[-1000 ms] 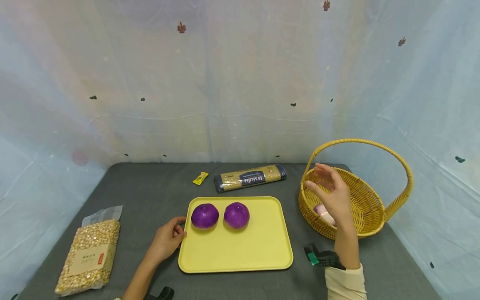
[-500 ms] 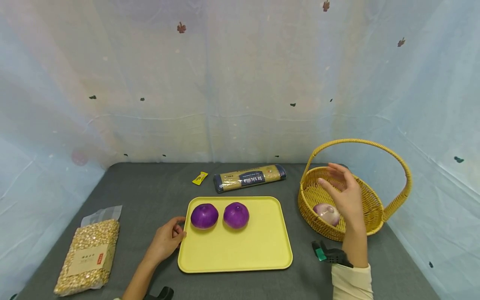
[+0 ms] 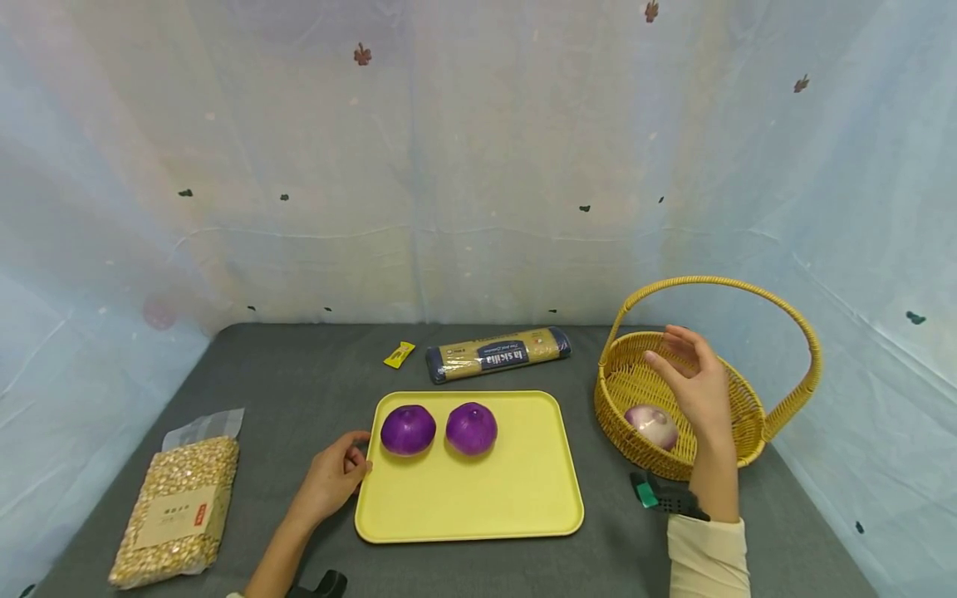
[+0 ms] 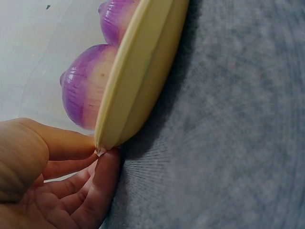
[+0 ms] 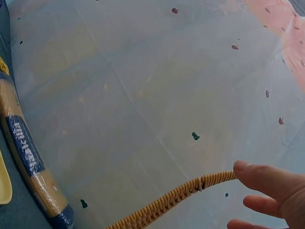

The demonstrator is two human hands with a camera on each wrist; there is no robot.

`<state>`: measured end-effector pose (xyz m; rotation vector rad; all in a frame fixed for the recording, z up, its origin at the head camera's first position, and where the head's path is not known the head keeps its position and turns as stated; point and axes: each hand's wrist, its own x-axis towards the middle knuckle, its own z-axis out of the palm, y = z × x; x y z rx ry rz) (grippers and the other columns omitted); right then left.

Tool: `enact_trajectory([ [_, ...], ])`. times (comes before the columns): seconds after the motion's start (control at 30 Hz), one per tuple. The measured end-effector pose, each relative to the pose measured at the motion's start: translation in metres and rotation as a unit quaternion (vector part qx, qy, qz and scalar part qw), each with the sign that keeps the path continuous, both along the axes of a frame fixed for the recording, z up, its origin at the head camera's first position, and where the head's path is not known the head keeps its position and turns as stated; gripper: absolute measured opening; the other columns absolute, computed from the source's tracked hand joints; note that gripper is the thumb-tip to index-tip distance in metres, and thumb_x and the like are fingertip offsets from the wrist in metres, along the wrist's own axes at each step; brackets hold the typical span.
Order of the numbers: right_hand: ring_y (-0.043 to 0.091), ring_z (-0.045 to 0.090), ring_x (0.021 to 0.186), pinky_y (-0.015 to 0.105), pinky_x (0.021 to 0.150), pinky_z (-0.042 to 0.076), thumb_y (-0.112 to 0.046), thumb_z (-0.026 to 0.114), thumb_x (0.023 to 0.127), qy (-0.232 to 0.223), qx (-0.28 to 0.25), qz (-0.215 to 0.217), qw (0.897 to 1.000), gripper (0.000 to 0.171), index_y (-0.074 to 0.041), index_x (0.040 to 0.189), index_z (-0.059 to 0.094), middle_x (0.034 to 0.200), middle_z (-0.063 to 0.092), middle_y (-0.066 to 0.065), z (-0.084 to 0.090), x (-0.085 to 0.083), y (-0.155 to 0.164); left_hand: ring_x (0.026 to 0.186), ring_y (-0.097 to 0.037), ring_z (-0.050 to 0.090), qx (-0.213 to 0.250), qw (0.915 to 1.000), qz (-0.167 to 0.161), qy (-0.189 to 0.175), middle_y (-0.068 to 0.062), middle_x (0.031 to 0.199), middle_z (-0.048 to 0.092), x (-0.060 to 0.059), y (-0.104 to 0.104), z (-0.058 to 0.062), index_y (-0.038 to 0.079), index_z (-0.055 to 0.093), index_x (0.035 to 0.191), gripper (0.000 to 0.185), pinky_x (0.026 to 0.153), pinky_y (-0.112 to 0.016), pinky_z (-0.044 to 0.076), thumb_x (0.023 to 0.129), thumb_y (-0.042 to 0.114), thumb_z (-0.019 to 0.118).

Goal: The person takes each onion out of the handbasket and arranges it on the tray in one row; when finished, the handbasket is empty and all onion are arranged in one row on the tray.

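My left hand pinches the left rim of a yellow tray; the left wrist view shows the thumb and fingers meeting at the rim's corner. Two purple onions sit side by side on the tray's back left part. Over the wicker basket my right hand is raised, thumb and fingers spread, with nothing between them. A pale purple-and-white onion lies inside the basket, left of the right wrist. In the right wrist view, the thumb overlaps the basket's arched handle.
Behind the tray lies a pack of spaghetti with a blue and gold wrapper. Left of it is a small yellow packet. A clear bag of corn kernels lies at the left. A pale curtain hangs behind the table.
My right hand has moved right over the basket, uncovering more of the onion inside. The left hand and the tray have stayed in place.
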<state>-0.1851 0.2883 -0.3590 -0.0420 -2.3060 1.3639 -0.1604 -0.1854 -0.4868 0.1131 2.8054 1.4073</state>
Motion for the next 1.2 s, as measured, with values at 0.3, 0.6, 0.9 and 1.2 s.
enact_trajectory([
  [0.3, 0.028, 0.045, 0.121, 0.017, 0.087, 0.043, -0.034, 0.065, 0.086, -0.027, 0.011, -0.003, 1.0, 0.059, -0.012, 0.137, 0.045, 0.132, 0.048, 0.014, -0.006, -0.006, 0.008, 0.055, -0.011, 0.051, 0.001, 1.0, -0.001, -0.001, -0.004, 0.075, 0.054, 0.0, 0.0, 0.001, -0.001, 0.054, 0.121, 0.037, 0.049, -0.025, 0.045, 0.085, 0.001, 0.063],
  [0.6, 0.031, 0.043, 0.123, 0.034, 0.092, 0.041, -0.039, 0.064, 0.086, -0.05, 0.026, -0.01, 0.998, 0.064, -0.006, 0.137, 0.042, 0.135, 0.046, 0.016, -0.012, -0.011, 0.016, 0.056, -0.011, 0.05, -0.002, 1.0, -0.001, -0.001, -0.004, 0.075, 0.054, 0.0, 0.0, 0.002, -0.002, 0.053, 0.121, 0.037, 0.049, -0.024, 0.045, 0.085, 0.0, 0.063],
  [0.9, 0.041, 0.034, 0.128, 0.057, 0.098, 0.03, -0.045, 0.064, 0.085, -0.092, 0.036, 0.006, 0.995, 0.075, -0.005, 0.141, 0.035, 0.141, 0.037, 0.021, -0.019, -0.018, 0.025, 0.056, -0.011, 0.05, 0.004, 1.0, -0.002, -0.003, -0.005, 0.076, 0.053, 0.0, 0.0, 0.002, -0.002, 0.053, 0.121, 0.037, 0.05, -0.024, 0.045, 0.085, 0.001, 0.063],
  [1.2, 0.046, 0.027, 0.131, 0.06, 0.1, 0.026, -0.046, 0.064, 0.085, -0.144, 0.044, 0.018, 0.989, 0.082, -0.004, 0.144, 0.028, 0.143, 0.03, 0.027, -0.025, -0.022, 0.03, 0.057, -0.011, 0.05, 0.007, 1.0, 0.0, -0.004, -0.005, 0.077, 0.053, 0.001, 0.0, 0.001, -0.002, 0.053, 0.121, 0.037, 0.05, -0.025, 0.046, 0.085, 0.0, 0.063],
])
